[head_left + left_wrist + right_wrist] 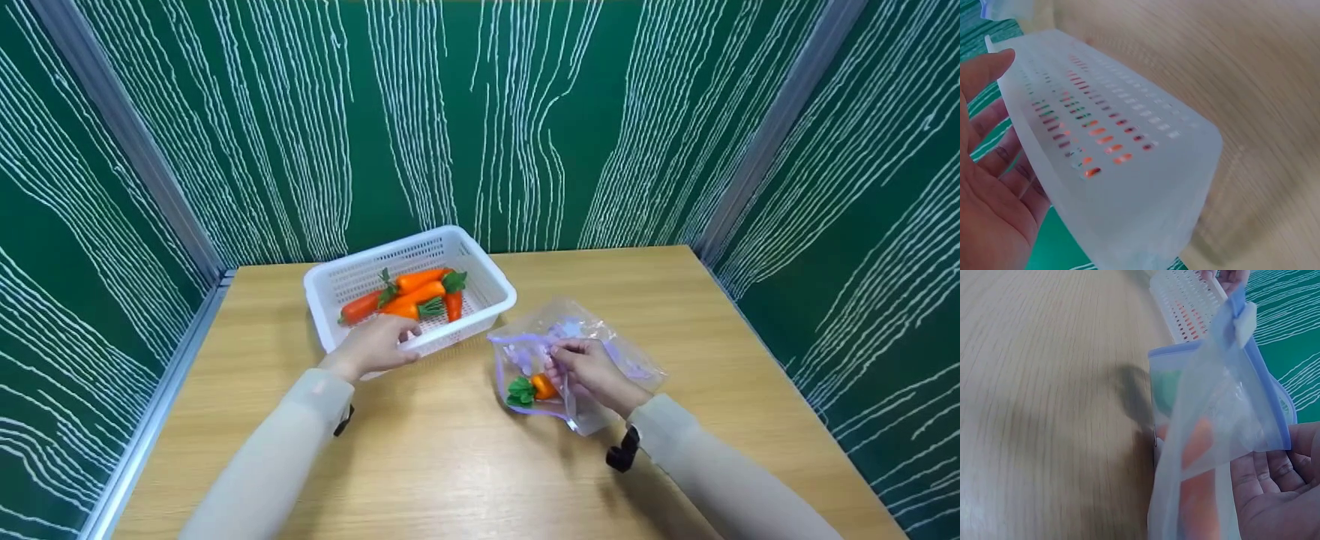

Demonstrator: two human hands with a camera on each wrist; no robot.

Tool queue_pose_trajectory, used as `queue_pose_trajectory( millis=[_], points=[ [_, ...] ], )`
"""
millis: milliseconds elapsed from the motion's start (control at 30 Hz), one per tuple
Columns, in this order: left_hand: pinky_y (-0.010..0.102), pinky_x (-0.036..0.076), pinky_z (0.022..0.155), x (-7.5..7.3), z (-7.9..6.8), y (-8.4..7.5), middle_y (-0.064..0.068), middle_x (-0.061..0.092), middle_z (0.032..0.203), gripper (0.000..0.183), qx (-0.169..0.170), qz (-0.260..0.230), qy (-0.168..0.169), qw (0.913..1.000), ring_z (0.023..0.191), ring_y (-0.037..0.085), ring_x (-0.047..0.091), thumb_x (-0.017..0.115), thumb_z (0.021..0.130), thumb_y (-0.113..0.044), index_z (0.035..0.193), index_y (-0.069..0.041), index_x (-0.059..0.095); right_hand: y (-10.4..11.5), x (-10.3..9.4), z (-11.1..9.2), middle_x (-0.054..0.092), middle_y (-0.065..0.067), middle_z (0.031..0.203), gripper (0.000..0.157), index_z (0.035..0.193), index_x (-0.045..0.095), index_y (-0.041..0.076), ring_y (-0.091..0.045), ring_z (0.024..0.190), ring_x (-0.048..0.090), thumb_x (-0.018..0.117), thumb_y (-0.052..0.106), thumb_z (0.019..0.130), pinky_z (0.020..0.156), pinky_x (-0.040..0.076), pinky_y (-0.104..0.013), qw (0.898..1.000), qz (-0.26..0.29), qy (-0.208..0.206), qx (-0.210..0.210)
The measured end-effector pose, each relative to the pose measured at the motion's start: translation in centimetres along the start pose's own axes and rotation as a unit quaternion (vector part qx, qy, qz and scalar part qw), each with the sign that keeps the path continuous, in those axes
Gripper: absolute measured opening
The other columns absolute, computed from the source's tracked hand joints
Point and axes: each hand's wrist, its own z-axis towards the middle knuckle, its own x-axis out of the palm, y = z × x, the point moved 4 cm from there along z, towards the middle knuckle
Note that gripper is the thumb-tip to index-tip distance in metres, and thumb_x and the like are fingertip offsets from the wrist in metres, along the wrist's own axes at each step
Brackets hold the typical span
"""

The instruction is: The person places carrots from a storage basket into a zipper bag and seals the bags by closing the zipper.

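Note:
A white perforated basket (487,319) holds several orange and red carrots (420,292) with green tops. My left hand (379,345) is at the basket's near rim, its fingers over the rim and its thumb outside. In the left wrist view the fingers lie behind the basket wall (1145,191), with no carrot visible in them. My right hand (596,371) pinches the purple-edged opening of a clear zip bag (626,356). Inside the bag lies an orange carrot (543,387) with green leaves. The right wrist view shows a white slider (1246,325) on the bag's edge.
Both things rest on a wooden table (465,465). Green panels with white wavy lines (525,127) enclose it at the back and sides. The basket stands near the back panel, left of the bag.

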Motion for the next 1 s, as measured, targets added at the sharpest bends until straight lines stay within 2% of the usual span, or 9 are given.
queue_pose_trajectory(
  millis=[267,367,433,600,867,1000],
  points=[
    [0.048,0.055,0.105,0.0,-0.1,0.9,0.005,0.074,0.130,0.035,-0.021,0.001,0.015,0.9997,0.107,0.023,0.063,0.084,0.093,-0.024,0.128,-0.021,0.079,-0.3,0.1,0.1,0.071,-0.007,0.080,0.020,0.110,0.068,-0.011,-0.014,0.066,0.068,0.055,0.003,0.112,0.065,0.061,-0.024,1.000,0.018,-0.005,0.006],
    [0.047,0.055,0.106,0.1,-0.1,1.1,0.003,0.074,0.129,0.035,-0.023,0.001,0.014,0.9996,0.106,0.022,0.063,0.084,0.093,-0.024,0.127,-0.022,0.079,-0.3,0.1,0.1,0.071,-0.007,0.080,0.020,0.110,0.067,-0.012,-0.014,0.066,0.068,0.054,0.003,0.112,0.065,0.061,-0.024,1.000,0.016,-0.003,0.004],
    [0.045,0.055,0.104,0.1,-0.2,1.0,0.000,0.074,0.122,0.030,-0.017,0.007,0.015,0.9997,0.104,0.021,0.063,0.084,0.094,-0.026,0.124,-0.022,0.079,-0.2,0.1,0.1,0.071,-0.006,0.080,0.019,0.111,0.067,-0.012,-0.014,0.066,0.068,0.054,0.003,0.112,0.065,0.061,-0.024,1.000,0.016,-0.003,0.004],
    [0.042,0.054,0.096,0.1,-0.5,0.2,-0.002,0.071,0.111,0.022,0.010,0.033,0.023,0.9991,0.099,0.019,0.063,0.082,0.096,-0.028,0.117,-0.021,0.078,-0.1,-0.1,0.0,0.072,-0.006,0.081,0.020,0.113,0.067,-0.011,-0.013,0.068,0.068,0.054,0.004,0.112,0.067,0.062,-0.025,1.000,0.006,-0.007,0.006],
    [0.043,0.056,0.097,0.6,-1.0,-1.4,-0.003,0.069,0.099,0.021,0.004,0.060,0.070,0.9957,0.093,0.019,0.063,0.084,0.096,-0.031,0.113,-0.021,0.076,-0.2,-0.2,0.0,0.072,-0.005,0.083,0.021,0.117,0.066,-0.012,-0.013,0.069,0.069,0.056,0.005,0.112,0.068,0.062,-0.025,1.000,0.008,-0.003,0.007],
    [0.042,0.053,0.094,1.1,-1.1,-1.8,-0.003,0.067,0.095,0.022,0.010,0.058,0.087,0.9944,0.093,0.019,0.061,0.085,0.095,-0.033,0.110,-0.021,0.074,-0.2,-0.1,-0.2,0.073,-0.005,0.082,0.022,0.117,0.066,-0.015,-0.013,0.068,0.070,0.056,0.004,0.111,0.067,0.062,-0.024,1.000,0.011,0.005,0.001]
  ],
)
